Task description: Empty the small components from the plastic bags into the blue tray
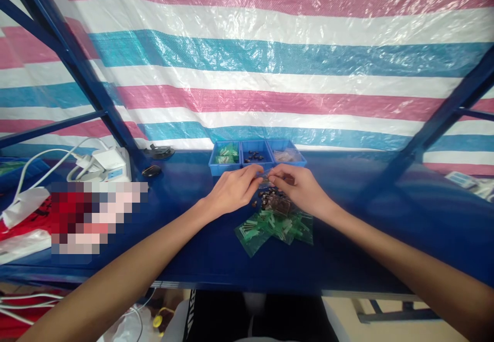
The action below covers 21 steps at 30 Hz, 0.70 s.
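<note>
My left hand [241, 185] and my right hand [295, 182] meet over the middle of the desk, fingers pinched. Between their fingertips is a small clear plastic bag [265, 181], partly hidden by the fingers. Just below lies a pile of small dark parts [266, 196] with a clear packet of brown pieces [278, 204]. Nearer me, several green plastic bags [252, 229] holding thin pale and metallic strips overlap each other. Right behind my hands stands a blue three-part bin [218, 167]: green packets on the left, small black parts in the middle, clear bags on the right.
At the left of the blue desk [185, 259] are a white power strip [119, 164] with cables, a black mouse-like object [151, 171] and a red bag [33, 213]. Blue frame posts [83, 74] rise at both sides before a striped plastic sheet [270, 54].
</note>
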Each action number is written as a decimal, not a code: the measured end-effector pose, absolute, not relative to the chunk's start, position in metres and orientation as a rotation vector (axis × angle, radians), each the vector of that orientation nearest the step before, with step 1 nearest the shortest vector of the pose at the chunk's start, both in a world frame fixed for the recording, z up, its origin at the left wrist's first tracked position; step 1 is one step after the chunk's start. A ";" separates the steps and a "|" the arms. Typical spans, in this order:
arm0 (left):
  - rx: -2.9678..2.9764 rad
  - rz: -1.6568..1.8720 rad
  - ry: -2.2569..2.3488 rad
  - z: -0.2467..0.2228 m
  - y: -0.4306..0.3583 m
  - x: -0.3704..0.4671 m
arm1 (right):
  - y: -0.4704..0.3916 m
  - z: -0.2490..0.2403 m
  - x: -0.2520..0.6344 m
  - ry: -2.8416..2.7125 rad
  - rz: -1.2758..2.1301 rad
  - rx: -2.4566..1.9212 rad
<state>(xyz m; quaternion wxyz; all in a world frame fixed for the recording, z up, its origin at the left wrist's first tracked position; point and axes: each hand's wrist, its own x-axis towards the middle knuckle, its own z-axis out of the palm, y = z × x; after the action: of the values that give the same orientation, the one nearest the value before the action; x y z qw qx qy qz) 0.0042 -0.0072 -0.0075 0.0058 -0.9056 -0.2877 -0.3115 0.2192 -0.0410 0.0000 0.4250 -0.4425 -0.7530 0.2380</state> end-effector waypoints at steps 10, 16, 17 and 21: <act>-2.805 -0.918 -0.798 -0.010 -0.005 0.002 | -0.033 -0.003 0.223 -1.583 0.955 -1.070; -2.766 -0.907 -0.790 -0.008 -0.006 0.003 | -0.039 0.000 0.218 -1.624 0.990 -1.044; -2.763 -0.913 -0.794 -0.008 -0.005 0.003 | -0.039 -0.001 0.217 -1.630 0.990 -1.048; -2.751 -0.939 -0.800 -0.009 -0.003 0.002 | -0.038 -0.005 0.219 -1.691 0.939 -1.040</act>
<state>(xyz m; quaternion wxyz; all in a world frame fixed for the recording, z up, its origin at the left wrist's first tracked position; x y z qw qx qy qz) 0.0020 -0.0027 -0.0085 0.0632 -0.9107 -0.2647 -0.3107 0.2194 -0.0377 -0.0052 0.4555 -0.4215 -0.6855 0.3808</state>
